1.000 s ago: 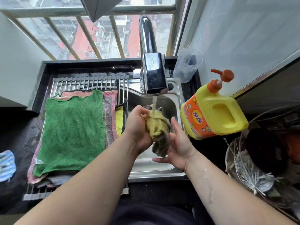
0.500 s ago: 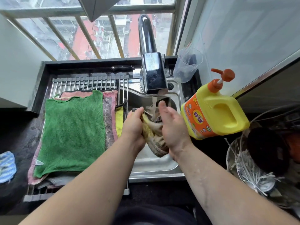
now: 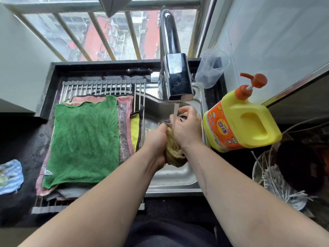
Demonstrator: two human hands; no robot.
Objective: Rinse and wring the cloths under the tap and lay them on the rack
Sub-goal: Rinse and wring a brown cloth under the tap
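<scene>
Forearms: two bare forearms reach in from the bottom edge toward the sink.
Left hand [image 3: 156, 138]: its grip is closed, with the fingers curled round the lower part of a bunched yellow cloth [image 3: 173, 154].
Right hand [image 3: 187, 129]: its grip is also closed, with the fingers curled round the upper part of the same cloth.
Yellow cloth: wadded between the two hands and held above the steel sink [image 3: 174, 179], with its top end under the running water.
Rack [image 3: 99, 85]: a rack of metal bars lies across the left side of the sink, just left of the hands.
Green cloth [image 3: 83, 139]: spread flat on top of a stack on the rack. The edges of a pink cloth [image 3: 127, 107] show beneath it.
Blue cloth [image 3: 9, 175]: lies crumpled on the dark worktop [image 3: 23, 139] at the far left, well apart from the rack.
Soap bottle [image 3: 240, 122]: yellow with an orange pump, it stands just right of the sink, beside the right hand.
Tap [image 3: 176, 79]: a chrome tap rises behind the hands, and a thin stream of water falls from its spout onto the cloth.
Jug [image 3: 211, 68]: clear plastic, to the right of the tap and behind the bottle.
Window: a barred window runs behind the sink.
</scene>
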